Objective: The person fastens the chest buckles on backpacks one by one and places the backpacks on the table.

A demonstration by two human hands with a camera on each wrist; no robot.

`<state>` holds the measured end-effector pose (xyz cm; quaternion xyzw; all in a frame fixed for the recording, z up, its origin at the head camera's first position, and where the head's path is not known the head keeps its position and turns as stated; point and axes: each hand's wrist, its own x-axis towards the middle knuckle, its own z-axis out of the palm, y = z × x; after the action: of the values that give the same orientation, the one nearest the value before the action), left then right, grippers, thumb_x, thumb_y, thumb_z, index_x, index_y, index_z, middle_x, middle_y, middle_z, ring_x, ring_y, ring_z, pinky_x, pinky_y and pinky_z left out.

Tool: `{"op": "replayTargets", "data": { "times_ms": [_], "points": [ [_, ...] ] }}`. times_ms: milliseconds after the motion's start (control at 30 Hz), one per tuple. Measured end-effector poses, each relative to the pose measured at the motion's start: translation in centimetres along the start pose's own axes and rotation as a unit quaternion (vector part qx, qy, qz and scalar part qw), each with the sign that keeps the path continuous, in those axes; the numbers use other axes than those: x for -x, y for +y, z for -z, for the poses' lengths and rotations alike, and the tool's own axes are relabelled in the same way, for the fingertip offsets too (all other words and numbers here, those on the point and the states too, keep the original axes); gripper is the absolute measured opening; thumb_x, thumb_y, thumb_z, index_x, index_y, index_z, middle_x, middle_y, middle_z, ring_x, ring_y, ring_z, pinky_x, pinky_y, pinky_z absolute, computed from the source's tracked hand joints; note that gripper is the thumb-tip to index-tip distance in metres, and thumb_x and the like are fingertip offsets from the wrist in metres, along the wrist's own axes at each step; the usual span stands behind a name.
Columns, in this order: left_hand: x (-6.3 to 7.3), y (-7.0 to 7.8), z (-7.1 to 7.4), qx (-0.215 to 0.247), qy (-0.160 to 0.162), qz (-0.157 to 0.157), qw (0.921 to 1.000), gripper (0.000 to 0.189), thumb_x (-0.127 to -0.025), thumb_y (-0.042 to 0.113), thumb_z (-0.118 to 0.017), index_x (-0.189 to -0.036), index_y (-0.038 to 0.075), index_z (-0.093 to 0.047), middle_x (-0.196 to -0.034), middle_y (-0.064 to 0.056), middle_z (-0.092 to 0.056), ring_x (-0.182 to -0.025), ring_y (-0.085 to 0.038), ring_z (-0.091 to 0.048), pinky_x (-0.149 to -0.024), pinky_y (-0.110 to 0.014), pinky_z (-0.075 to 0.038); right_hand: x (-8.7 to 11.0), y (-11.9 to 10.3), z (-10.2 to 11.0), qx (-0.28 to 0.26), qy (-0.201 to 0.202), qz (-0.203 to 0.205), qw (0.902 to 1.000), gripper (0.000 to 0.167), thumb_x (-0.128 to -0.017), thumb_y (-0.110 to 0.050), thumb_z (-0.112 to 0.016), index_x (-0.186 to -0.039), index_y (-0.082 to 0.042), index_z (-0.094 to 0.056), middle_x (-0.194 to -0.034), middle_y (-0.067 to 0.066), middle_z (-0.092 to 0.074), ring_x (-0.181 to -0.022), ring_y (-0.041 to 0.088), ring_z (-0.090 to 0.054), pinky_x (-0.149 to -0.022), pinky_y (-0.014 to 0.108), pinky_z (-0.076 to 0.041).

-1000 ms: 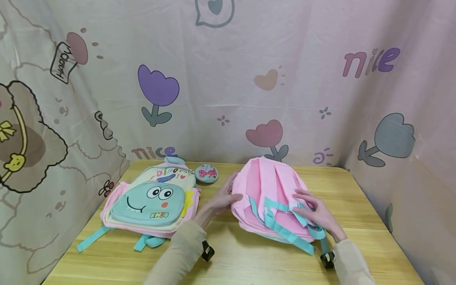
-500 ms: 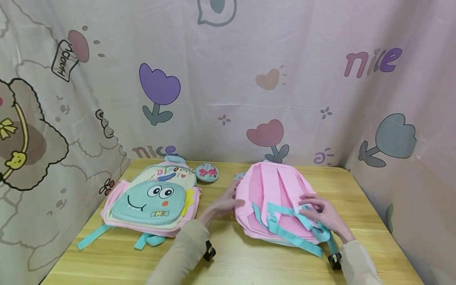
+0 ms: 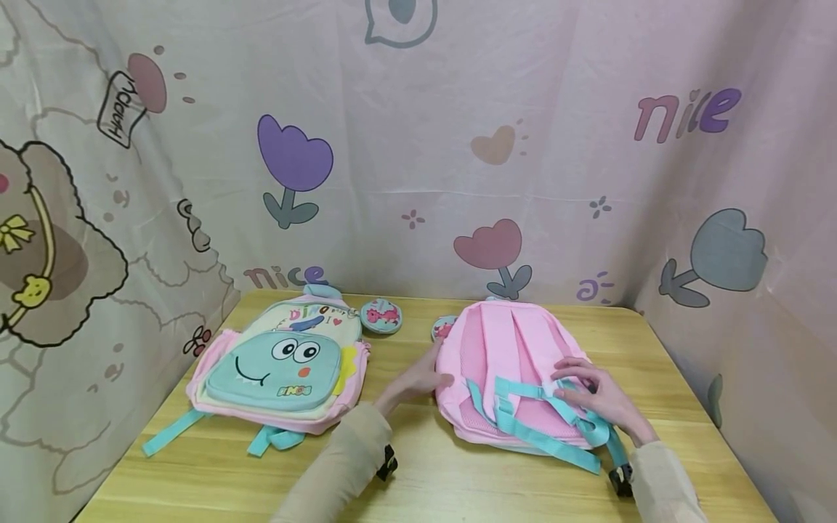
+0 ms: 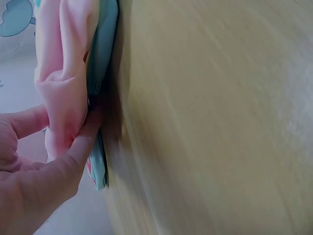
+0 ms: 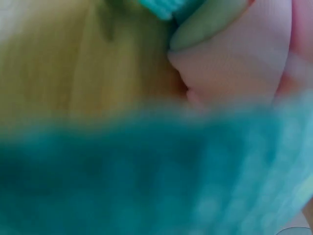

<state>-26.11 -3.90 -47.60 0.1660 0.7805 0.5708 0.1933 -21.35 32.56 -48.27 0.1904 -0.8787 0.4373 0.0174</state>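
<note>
While the pink backpack (image 3: 500, 356) is lying strap side up on the wooden table (image 3: 418, 483), right of centre in the head view, its left edge is being gripped by the left hand (image 3: 416, 379). Its teal straps (image 3: 552, 444) are trailing towards the wearer, and its right side is being touched by the right hand (image 3: 608, 399), whose fingers are being held apart and loosely bent. Well to the left, a dinosaur backpack (image 3: 281, 370) is lying face up, a round charm (image 3: 381, 317) resting beside its top.

In the left wrist view, pink cloth is being pinched between the thumb and fingers (image 4: 80, 147), just beside the tabletop.

In the right wrist view, the lower half is being filled by blurred teal webbing, with pink mesh showing above; from there the state of the fingers cannot be told.
</note>
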Motion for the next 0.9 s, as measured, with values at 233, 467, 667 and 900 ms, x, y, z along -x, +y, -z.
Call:
{"op": "replayTargets", "data": {
  "times_ms": [233, 467, 667, 900],
  "points": [
    [0.2, -0.1, -0.1, -0.049, -0.006, -0.039, 0.9980, 0.087, -0.090, -0.004, -0.057, -0.158, -0.008, -0.003, -0.166, -0.030, -0.007, -0.155, -0.041, -0.010, -0.127, -0.054, -0.009, -0.1, 0.1, -0.2, -0.016, -0.002, 0.000, 0.9999, 0.021, -0.091, -0.015, -0.073, -0.111, -0.016, -0.075, -0.134, 0.014, -0.059, -0.124, -0.016, -0.037, -0.099, 0.001, -0.028],
    [0.6, 0.5, -0.4, -0.152, 0.036, -0.051, 0.9864, 0.083, -0.090, 0.001, -0.063, -0.156, -0.011, -0.014, -0.165, -0.030, -0.013, -0.153, -0.044, -0.017, -0.125, -0.057, -0.018, 0.0, -0.2, -0.3, -0.021, -0.005, -0.003, 0.9998, 0.018, -0.092, -0.014, -0.072, -0.109, -0.015, -0.075, -0.134, 0.014, -0.059, -0.124, -0.015, -0.038, -0.098, 0.001, -0.028],
    [0.7, 1.2, -1.2, -0.199, 0.044, -0.134, 0.9698, 0.065, -0.092, -0.002, -0.059, -0.152, -0.005, -0.035, -0.163, -0.019, -0.031, -0.152, -0.037, -0.029, -0.124, -0.054, -0.025, 0.1, -0.3, -0.3, -0.036, -0.006, 0.009, 0.9993, 0.017, -0.094, -0.012, -0.069, -0.109, -0.012, -0.075, -0.133, 0.017, -0.058, -0.126, -0.015, -0.038, -0.098, 0.000, -0.028],
    [0.3, 1.7, -2.5, -0.146, -0.044, -0.161, 0.9751, 0.044, -0.104, 0.010, -0.051, -0.147, 0.003, -0.049, -0.152, -0.011, -0.052, -0.142, -0.026, -0.048, -0.119, -0.045, -0.039, 0.1, -0.1, -0.3, -0.041, -0.002, 0.021, 0.9989, 0.018, -0.096, -0.011, -0.065, -0.112, -0.009, -0.074, -0.132, 0.018, -0.058, -0.127, -0.016, -0.038, -0.099, 0.000, -0.027]
  ]
}}
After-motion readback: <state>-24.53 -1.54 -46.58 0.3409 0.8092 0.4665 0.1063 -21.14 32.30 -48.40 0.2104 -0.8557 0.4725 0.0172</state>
